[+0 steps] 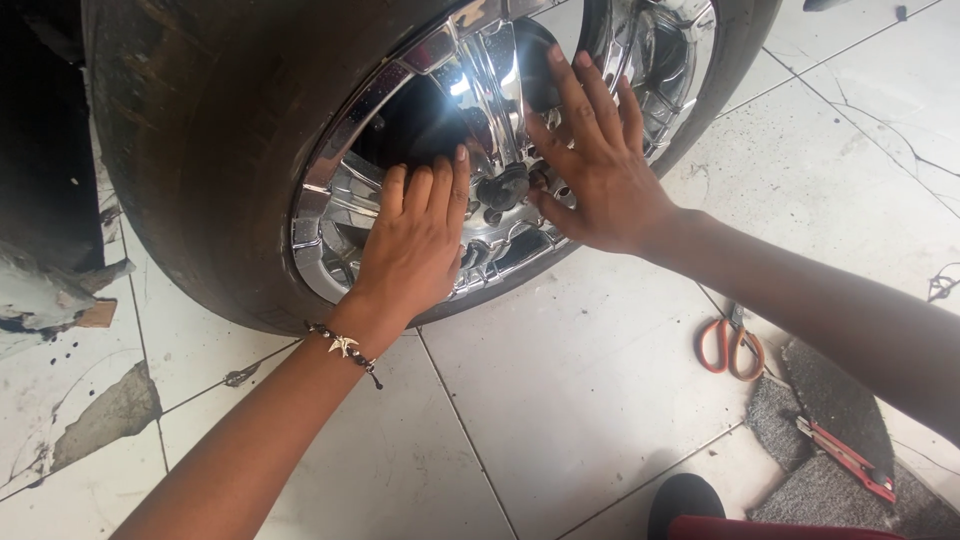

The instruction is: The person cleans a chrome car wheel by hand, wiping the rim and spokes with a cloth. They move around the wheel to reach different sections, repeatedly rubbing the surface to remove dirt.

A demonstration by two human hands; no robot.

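A big car wheel with a worn tyre [200, 150] and a shiny chrome rim [480, 70] stands on the tiled floor. My left hand [415, 240] lies flat on the lower part of the rim, fingers together and pointing up toward the dark hub nut [503, 187]. My right hand [595, 165] presses flat against the rim to the right of the hub, fingers spread upward. Neither hand holds anything. A beaded bracelet [343, 346] with a small bird charm circles my left wrist.
Orange-handled scissors [730, 345] lie on the white floor tiles [560, 400] at the right. A red utility knife [845, 458] rests on grey carpet pieces [830, 490]. A dark shoe tip [685, 500] shows at the bottom. Broken tile and debris [100, 410] lie at the left.
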